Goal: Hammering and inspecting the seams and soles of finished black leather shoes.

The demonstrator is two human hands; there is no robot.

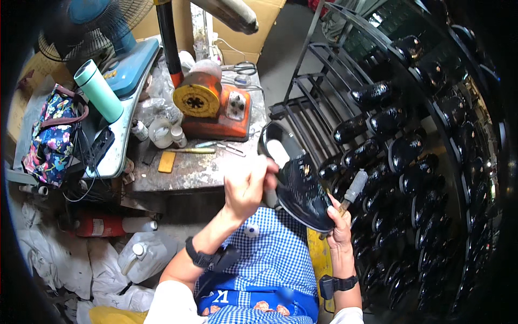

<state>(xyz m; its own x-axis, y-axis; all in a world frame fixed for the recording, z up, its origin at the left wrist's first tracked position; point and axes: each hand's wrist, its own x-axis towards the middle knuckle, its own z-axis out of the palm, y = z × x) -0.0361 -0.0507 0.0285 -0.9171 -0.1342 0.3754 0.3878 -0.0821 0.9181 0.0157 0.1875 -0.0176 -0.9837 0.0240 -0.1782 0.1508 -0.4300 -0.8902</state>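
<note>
A glossy black shoe (pixel 303 190) is held at a slant above my lap, its pale insole (pixel 278 153) showing in the opening. My right hand (pixel 339 227) grips the shoe's toe end, the thumb lying on its edge. In the same hand is a slim tool with a thick grey wrapped handle (pixel 356 186); its other end is hidden behind the hand and shoe. Close against the shoe's near side is my left hand (pixel 248 186), closed with fingers curled and slightly blurred. What it pinches, if anything, cannot be made out.
Left of the shoe stands a worn workbench (pixel 205 170) with an orange machine (pixel 216 113), small bottles, a yellow block (pixel 167 162) and scissors (pixel 245 68). Racks of black shoes (pixel 391 120) fill the right. A white jug (pixel 145 256) sits low at left.
</note>
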